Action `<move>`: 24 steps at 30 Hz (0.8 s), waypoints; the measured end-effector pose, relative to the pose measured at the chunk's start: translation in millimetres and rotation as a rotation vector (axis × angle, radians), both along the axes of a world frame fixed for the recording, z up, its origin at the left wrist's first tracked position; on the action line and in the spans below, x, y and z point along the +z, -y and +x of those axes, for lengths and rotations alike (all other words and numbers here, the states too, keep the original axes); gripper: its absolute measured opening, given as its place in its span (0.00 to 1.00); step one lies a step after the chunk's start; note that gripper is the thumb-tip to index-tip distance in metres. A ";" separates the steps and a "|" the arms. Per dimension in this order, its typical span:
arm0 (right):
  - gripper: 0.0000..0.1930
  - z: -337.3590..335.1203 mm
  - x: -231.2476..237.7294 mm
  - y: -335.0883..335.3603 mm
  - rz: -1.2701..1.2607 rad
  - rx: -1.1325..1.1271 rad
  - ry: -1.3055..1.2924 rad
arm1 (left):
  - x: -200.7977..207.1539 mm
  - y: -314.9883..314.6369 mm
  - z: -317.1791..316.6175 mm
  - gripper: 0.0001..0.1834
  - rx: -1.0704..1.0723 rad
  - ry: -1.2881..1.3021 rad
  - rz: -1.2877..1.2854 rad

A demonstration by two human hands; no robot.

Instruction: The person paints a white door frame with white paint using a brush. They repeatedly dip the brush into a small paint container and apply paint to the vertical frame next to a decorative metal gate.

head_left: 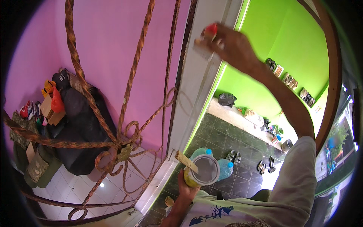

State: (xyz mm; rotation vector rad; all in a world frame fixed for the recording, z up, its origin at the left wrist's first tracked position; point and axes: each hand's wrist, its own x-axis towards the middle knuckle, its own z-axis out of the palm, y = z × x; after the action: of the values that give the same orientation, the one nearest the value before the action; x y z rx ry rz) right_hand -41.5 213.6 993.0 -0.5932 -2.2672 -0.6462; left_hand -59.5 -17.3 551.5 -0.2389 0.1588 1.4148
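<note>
My left hand [188,190] is closed around a yellow paint can [191,180] from below. Grey-white paint fills the view inside its rim, and a flat wooden stick [186,161] lies across the near-left edge. Higher up, my right hand [235,47] is raised with its fingers closed on a paintbrush [210,30], whose red part shows between them. Motion smears the brush's lower end. It is at the pale door frame [206,72]; whether the bristles touch it I cannot tell.
A twisted rusty metal grille [123,149] crosses the left side before a pink room with piled bags and clothes. Below right, large blue-capped water bottles [225,169] stand on dark tiles [242,132] near several sandals. Shoes line a ledge along the green wall [261,30].
</note>
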 end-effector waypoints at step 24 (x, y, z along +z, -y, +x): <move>0.09 -14.7 -75.3 3.7 0.583 0.307 0.509 | -8.3 3.5 -12.8 0.36 0.014 -0.149 -0.001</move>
State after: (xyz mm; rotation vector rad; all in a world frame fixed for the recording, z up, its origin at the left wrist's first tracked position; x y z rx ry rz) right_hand -56.2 209.9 917.6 0.2270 -2.3690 -1.3400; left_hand -72.2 -20.8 543.3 -0.1360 0.2807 1.4468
